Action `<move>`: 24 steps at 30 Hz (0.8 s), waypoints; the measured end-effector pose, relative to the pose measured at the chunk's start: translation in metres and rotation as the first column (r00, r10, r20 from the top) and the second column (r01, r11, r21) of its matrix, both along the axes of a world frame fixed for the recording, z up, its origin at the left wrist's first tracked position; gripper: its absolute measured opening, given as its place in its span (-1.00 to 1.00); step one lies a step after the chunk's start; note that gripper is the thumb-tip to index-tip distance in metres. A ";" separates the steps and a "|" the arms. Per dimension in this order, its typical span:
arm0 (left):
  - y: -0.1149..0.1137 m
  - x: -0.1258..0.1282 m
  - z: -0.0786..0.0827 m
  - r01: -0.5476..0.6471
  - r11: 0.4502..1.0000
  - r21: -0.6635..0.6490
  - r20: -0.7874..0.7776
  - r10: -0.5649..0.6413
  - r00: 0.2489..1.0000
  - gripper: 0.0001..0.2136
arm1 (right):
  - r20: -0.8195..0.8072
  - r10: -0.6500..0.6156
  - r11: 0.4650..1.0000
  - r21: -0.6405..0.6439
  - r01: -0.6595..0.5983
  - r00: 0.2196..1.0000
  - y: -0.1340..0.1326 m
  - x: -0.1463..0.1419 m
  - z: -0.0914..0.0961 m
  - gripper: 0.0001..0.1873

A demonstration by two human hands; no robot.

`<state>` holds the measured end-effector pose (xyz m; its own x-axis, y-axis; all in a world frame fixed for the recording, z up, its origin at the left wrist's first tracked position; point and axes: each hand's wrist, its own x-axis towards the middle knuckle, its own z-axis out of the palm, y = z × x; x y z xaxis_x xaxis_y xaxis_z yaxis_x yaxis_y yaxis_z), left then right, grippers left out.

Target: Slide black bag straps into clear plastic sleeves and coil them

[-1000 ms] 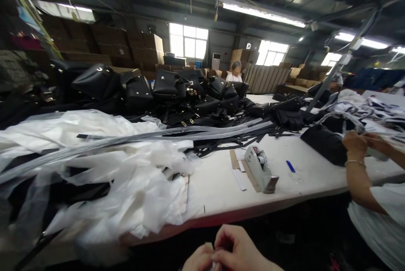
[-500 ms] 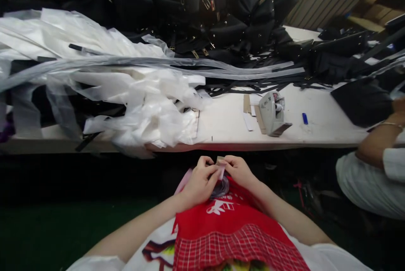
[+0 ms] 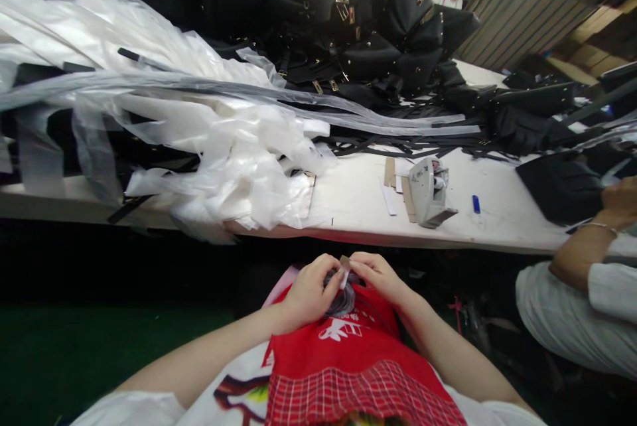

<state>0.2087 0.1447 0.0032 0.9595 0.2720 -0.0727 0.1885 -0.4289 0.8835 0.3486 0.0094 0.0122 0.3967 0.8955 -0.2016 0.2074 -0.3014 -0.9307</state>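
Close to my body, in front of the red apron (image 3: 365, 350), both hands meet at a small piece of paper or card (image 3: 344, 273), brown on top and whitish below. My left hand (image 3: 312, 290) pinches it between thumb and fingers. From the other side, my right hand (image 3: 381, 278) has its fingertips closed on the piece's edge. Just under the hands, a coiled grey roll (image 3: 342, 301) rests against the apron; its kind is unclear. Part of the piece is hidden by my fingers.
Ahead runs a white-topped table (image 3: 348, 194) bearing a heap of translucent plastic strips (image 3: 233, 154), a grey tape dispenser (image 3: 428, 194), card pieces (image 3: 391, 174) and a blue object (image 3: 476, 204). Black bags (image 3: 368, 54) pile up behind. A co-worker's arm (image 3: 580, 257) is at the right.
The view has tilted and shifted slightly. Both hands stay at the small piece; less of its whitish part shows between the fingers now.
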 end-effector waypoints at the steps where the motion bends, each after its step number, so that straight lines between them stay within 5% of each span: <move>1: 0.000 0.000 0.000 -0.006 1.000 0.002 -0.009 0.006 1.000 -0.83 | -0.001 0.006 1.000 -0.009 -0.006 1.000 0.000 0.000 0.000 -0.51; 9: -0.001 -0.005 -0.003 -0.055 0.997 -0.055 -0.029 0.053 0.998 -0.77 | 0.015 -0.049 0.993 -0.109 0.050 0.999 0.005 -0.006 -0.007 -0.76; 14: 0.010 -0.001 -0.007 0.054 0.983 -0.175 -0.077 -0.068 0.995 -0.71 | 0.361 0.051 0.998 -0.055 -0.034 0.931 0.001 -0.007 -0.001 -0.85; 16: 0.019 0.003 -0.009 0.063 0.920 -0.387 -0.118 -0.117 0.986 -0.71 | 0.525 0.149 0.986 -0.015 -0.165 0.838 -0.003 -0.007 0.002 -0.80; 20: 0.033 0.017 -0.007 -0.074 0.584 -0.809 -0.105 -0.020 0.994 -0.62 | 0.732 0.199 0.958 -0.007 -0.285 0.651 -0.011 -0.014 0.006 -0.45; 22: 0.034 0.027 -0.001 -0.098 0.539 -0.837 -0.104 0.020 0.994 -0.64 | 0.752 0.158 0.968 0.011 -0.252 0.640 -0.014 -0.015 0.010 -0.36; 24: 0.033 0.037 0.003 -0.071 0.584 -0.809 -0.080 0.010 0.997 -0.62 | 0.758 0.112 0.975 0.043 -0.220 0.643 -0.018 -0.006 0.018 -0.34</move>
<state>0.2460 0.1772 0.0067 0.9344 0.1096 -0.3389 0.2521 0.4687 0.8466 0.3428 -0.0090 0.0298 0.2059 0.9562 0.2081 0.8825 -0.0896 -0.4616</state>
